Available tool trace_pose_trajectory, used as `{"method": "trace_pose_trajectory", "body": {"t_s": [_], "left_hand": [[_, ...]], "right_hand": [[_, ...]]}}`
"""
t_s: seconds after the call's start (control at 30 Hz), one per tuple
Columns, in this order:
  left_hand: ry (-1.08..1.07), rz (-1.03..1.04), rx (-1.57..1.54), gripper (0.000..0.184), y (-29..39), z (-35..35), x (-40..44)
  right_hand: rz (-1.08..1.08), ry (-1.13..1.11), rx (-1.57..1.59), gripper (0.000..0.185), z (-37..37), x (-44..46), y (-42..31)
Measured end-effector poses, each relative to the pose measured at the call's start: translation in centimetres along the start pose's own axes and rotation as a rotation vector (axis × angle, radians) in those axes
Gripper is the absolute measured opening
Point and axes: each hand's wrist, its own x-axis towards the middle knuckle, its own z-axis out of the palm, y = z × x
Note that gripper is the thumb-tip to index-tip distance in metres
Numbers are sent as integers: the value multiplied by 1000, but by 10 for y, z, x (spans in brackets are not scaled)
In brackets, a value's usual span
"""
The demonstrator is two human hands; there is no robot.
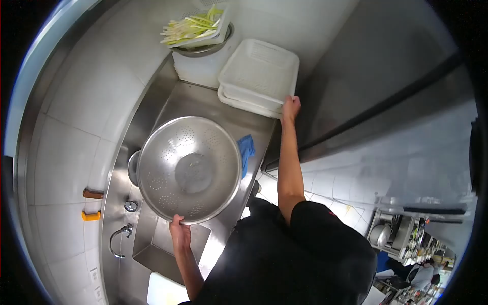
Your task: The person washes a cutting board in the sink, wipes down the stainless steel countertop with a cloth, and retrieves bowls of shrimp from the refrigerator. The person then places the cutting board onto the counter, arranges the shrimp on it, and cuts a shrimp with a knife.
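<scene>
My left hand is closed on the near rim of a large steel colander, its thumb over the edge. The colander's perforated inside faces up, over the steel counter and partly over the sink. At the upper right, my right hand has its fingers closed round the near right corner of a white plastic basket. That basket sits stacked on another white plastic container. A blue cloth lies beside the colander, partly hidden by it.
Cut pale green stalks fill a white basket over a steel bowl at the back. A tap stands by the sink. Two knife handles show at the left wall. A grey cabinet borders the right.
</scene>
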Motion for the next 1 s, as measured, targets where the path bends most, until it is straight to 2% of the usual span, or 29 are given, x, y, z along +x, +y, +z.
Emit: {"method": "trace_pose_trajectory", "body": {"t_s": [0.03,0.1,0.23,0.33,0.43,0.5,0.57,0.63,0.67,0.7,0.73,0.83,0.87,0.9,0.97,1.0], "left_hand": [[9,-10,5,57,-6,-11,3],[-5,-50,11,56,-21,-36,15],[14,-122,37,56,-49,-69,38],[-40,-79,65,62,-52,-77,47],[305,406,648,71,-50,-62,37],[531,758,1021,78,-37,-27,35],[187,700,498,74,-4,55,-4],[-453,544,76,71,2,95,-8],[-374,449,48,71,-1,117,-4],[-303,362,18,71,-2,141,5],[-235,278,-11,71,-2,154,11],[-109,315,12,71,4,136,35],[14,356,40,65,11,144,24],[28,373,38,64,11,139,23],[49,413,38,63,11,120,20],[49,398,28,64,10,115,16]], "right_hand": [[103,-5,147,17,0,-5,1],[69,-19,162,18,-9,-17,-4],[6,-78,227,21,-32,-79,-60],[44,-125,333,14,-65,-117,-66],[79,-183,489,8,-98,-171,-100],[124,-296,489,6,-122,-188,-73],[110,-329,487,5,-127,-219,-86],[40,-403,416,6,-129,-241,-75],[-60,-540,276,8,-125,-256,-69],[-25,-604,318,9,-119,-261,-67],[-117,-680,295,9,-112,-256,-66],[-283,-923,180,11,-89,-192,-64],[-283,-802,40,14,-69,-172,-73],[-283,-679,-97,18,-47,-149,-83],[-629,-418,-534,26,-2,-90,-45],[-711,-350,-700,32,18,-63,-4]]}}
